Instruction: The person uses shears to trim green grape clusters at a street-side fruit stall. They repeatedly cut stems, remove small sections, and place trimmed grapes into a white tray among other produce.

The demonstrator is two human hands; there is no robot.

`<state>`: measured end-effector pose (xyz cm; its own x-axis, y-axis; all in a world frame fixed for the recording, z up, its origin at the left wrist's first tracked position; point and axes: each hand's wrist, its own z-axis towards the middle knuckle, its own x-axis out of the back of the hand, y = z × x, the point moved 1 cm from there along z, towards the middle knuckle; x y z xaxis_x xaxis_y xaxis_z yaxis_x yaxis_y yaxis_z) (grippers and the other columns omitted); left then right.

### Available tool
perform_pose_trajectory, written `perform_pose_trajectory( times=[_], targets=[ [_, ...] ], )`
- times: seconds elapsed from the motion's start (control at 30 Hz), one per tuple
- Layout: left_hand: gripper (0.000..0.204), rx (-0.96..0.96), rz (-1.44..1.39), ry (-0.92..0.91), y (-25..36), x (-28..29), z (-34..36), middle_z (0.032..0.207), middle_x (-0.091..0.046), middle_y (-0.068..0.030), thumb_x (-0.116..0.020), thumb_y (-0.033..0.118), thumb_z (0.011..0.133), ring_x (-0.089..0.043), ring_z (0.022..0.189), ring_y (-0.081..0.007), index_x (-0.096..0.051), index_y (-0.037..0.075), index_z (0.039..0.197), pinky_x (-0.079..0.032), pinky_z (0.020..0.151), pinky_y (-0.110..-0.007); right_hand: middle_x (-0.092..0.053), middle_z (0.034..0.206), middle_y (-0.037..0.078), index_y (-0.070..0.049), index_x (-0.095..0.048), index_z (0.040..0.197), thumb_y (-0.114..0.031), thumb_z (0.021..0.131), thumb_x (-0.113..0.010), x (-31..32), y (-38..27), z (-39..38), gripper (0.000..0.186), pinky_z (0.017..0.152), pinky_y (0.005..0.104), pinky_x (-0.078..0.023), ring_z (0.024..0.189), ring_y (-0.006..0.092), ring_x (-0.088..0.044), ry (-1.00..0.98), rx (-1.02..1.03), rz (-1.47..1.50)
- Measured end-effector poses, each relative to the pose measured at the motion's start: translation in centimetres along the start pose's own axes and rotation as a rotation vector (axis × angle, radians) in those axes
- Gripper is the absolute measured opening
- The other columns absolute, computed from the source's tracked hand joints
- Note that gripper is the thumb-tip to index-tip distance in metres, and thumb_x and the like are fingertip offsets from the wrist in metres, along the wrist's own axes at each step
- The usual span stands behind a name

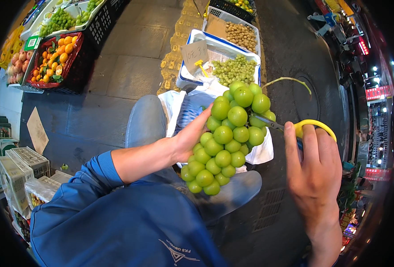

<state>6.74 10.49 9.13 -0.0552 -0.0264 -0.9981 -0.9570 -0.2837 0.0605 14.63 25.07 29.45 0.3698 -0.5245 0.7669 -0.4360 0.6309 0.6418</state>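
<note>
A big bunch of green grapes [223, 138] lies over my left hand [192, 133], which supports it from behind and beneath; most of its fingers are hidden by the fruit. A curved green stem [290, 79] sticks out from the top of the bunch to the right. My right hand [315, 167] is closed round the yellow handles of a pair of scissors [315, 124]. Their dark blades point left and reach in among the grapes at the bunch's upper right side. Whether the blades are closed on a grape or a twig is hidden.
Beyond the bunch stands a blue-rimmed white crate [190, 40] with small green grapes and a cardboard sign [195, 55]. Behind it is a crate of round brown fruit [240, 36]. Oranges [54, 60] fill a red-lined crate at far left. Plastic baskets [21, 167] stand at left.
</note>
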Motion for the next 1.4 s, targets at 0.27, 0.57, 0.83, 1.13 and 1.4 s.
perform_pose_trajectory(
  times=[0.27,0.57,0.83,1.13,1.4],
  targets=[
    [0.073,-0.031,0.065,0.116,0.0,0.9,-0.6,0.14,-0.058,-0.0131,-0.034,0.067,0.101,-0.065,0.117,-0.0269,-0.041,0.014,0.151,-0.057,0.096,-0.045,-0.062,0.105,0.023,0.006,-0.07,0.111,-0.009,0.084,-0.063,-0.6,-0.2,0.6,0.032,0.083,0.0423,-0.053,0.095,0.035,-0.061,-0.003,0.065,-0.028],
    [0.074,-0.039,0.105,0.135,0.2,2.5,-1.2,0.143,-0.056,-0.0122,-0.035,0.067,0.101,-0.061,0.123,-0.0276,-0.046,0.011,0.148,-0.051,0.104,-0.044,-0.064,0.102,0.02,0.005,-0.071,0.112,-0.008,0.088,-0.067,-0.6,-0.2,1.1,0.027,0.083,0.0402,-0.053,0.094,0.032,-0.062,-0.007,0.137,-0.083],
    [0.074,-0.02,0.115,0.134,0.2,3.1,-1.1,0.143,-0.056,-0.0123,-0.035,0.068,0.1,-0.062,0.121,-0.0256,-0.043,0.014,0.15,-0.053,0.102,-0.041,-0.064,0.1,0.019,0.006,-0.07,0.111,-0.006,0.087,-0.068,-0.5,-0.5,1.8,0.027,0.079,0.0377,-0.053,0.093,0.0302,-0.061,0.004,0.21,-0.139],
    [0.07,0.002,0.07,0.121,0.1,3.1,-1.3,0.138,-0.06,-0.0117,-0.039,0.066,0.101,-0.066,0.114,-0.0247,-0.047,0.014,0.147,-0.057,0.096,-0.041,-0.063,0.104,0.019,0.003,-0.069,0.117,-0.009,0.086,-0.062,-1.3,-0.4,2.1,0.034,0.086,0.0388,-0.052,0.098,0.0316,-0.061,-0.034,0.218,-0.082],
    [0.072,0.007,0.099,0.156,0.4,3.8,-1.4,0.138,-0.06,-0.0123,-0.039,0.067,0.1,-0.066,0.115,-0.0246,-0.047,0.013,0.146,-0.057,0.097,-0.04,-0.06,0.1,0.019,0.001,-0.067,0.122,-0.006,0.078,-0.062,-2.4,-0.5,0.9,0.045,0.077,0.0413,-0.054,0.088,0.0312,-0.061,-0.115,0.111,0.048]
  ],
)
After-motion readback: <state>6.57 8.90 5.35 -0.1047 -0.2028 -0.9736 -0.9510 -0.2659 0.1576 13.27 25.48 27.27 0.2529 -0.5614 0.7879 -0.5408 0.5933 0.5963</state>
